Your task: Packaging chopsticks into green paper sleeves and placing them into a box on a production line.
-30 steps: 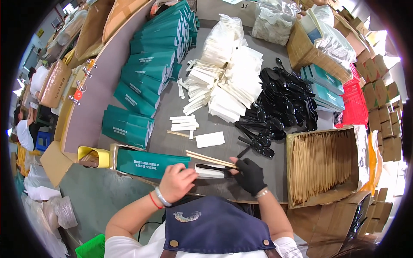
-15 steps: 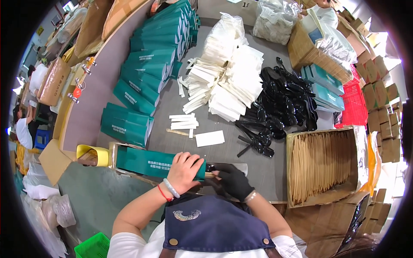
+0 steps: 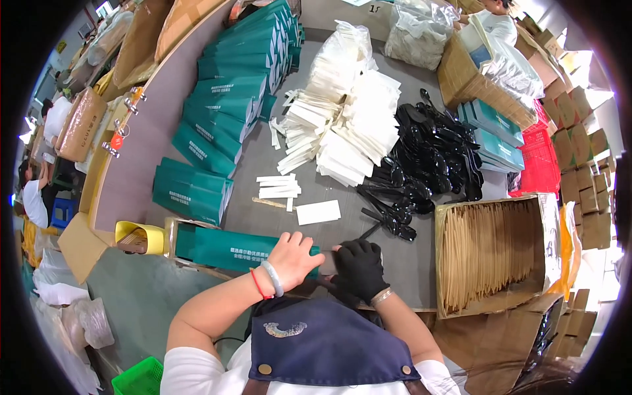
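Observation:
A long green paper sleeve [image 3: 230, 255] with white print lies across the front edge of the table, over a narrow cardboard box [image 3: 172, 240]. My bare left hand [image 3: 293, 258] grips the sleeve near its right end, fingers bent over the top. At that end is my right hand [image 3: 362, 266] in a black fingerless glove, its fingers closed; a greyish piece [image 3: 328, 265] shows between the hands, but what the right fingers pinch is hidden. Beyond the hands lie a white paper packet [image 3: 318, 212], narrow white slips [image 3: 278, 187] and a heap of black plastic spoons [image 3: 441, 145].
Green sleeves [image 3: 210, 141] stand stacked along the left partition. White packets [image 3: 355, 125] are piled mid-table. To the right are a box of wooden sticks [image 3: 490, 253], green packs [image 3: 497, 148] and a red basket [image 3: 541, 158]. A yellow container [image 3: 139, 237] sits at the left.
Both hands have shifted a little right, the sleeve's right end with them. The black spoon and wooden stick seen at its mouth are out of sight now.

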The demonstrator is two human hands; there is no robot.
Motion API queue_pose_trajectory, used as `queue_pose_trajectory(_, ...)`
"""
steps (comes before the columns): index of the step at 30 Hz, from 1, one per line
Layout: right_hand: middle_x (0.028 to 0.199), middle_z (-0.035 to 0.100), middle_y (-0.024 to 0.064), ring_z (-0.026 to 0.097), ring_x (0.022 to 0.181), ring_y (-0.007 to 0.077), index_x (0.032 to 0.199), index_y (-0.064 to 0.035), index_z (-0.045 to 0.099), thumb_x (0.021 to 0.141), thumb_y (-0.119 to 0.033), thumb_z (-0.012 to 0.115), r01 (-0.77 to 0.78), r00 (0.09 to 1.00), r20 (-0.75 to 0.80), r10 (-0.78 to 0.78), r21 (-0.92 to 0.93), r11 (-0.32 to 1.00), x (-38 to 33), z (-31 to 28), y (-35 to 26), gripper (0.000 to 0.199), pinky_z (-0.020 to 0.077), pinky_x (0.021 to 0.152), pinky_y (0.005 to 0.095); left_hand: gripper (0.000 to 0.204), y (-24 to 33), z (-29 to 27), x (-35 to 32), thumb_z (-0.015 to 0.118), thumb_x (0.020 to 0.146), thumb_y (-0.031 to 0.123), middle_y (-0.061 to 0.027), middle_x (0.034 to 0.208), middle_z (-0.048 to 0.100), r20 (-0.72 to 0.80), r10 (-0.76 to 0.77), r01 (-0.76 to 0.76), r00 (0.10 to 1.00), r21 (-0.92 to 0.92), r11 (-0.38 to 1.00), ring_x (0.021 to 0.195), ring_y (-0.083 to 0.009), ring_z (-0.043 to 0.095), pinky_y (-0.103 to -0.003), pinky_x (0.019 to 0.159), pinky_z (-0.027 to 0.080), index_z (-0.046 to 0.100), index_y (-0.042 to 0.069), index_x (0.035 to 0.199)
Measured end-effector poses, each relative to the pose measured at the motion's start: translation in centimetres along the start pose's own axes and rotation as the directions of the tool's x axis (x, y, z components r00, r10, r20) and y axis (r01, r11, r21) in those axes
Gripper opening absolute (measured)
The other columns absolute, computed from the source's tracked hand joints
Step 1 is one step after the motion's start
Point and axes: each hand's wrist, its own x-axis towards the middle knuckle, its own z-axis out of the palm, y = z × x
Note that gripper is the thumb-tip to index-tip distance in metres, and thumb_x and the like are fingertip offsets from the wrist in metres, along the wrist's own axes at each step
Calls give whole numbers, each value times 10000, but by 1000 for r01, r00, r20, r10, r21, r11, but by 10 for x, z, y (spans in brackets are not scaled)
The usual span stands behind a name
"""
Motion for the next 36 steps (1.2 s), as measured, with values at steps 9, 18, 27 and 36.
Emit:
queue_pose_trajectory(9,1009,597,85,569,971,293,1072,-94,591,604,-383,822,-180,984,-3,180,-52,982,-20,-45,20,597,402,835,425,372,-99,-46,-29,715,550,100,-125,1100,545,-159,-35,52,987,105,993,1066,-346,510,-489,920,392,615,126,908)
queue_pose_trajectory(18,994,594,82,561,949,301,1074,-108,581,593,-356,833,-142,987,63,145,-54,988,-16,-40,8,597,392,849,422,875,-16,47,-47,840,597,474,-182,1388,401,-248,-687,614,683,-314,724,1303,-421,322,-650,1063,209,513,85,1310)
queue_pose_trajectory(27,1043,606,110,567,1003,303,1087,-78,600,622,-379,805,-97,967,235,93,3,995,2,-29,-4,591,386,885,444,945,-23,51,-51,836,605,508,-200,1417,387,-203,-716,569,667,-481,667,1359,-457,247,-656,1085,143,475,38,1340)
queue_pose_trajectory(36,1092,607,144,560,1058,337,1094,-59,594,673,-328,810,-36,998,-37,45,218,975,13,1,-2,544,412,921,438,557,-59,15,-26,771,734,262,-125,1246,593,-188,-501,409,845,-377,831,1191,-325,510,-541,1039,334,585,80,1226)
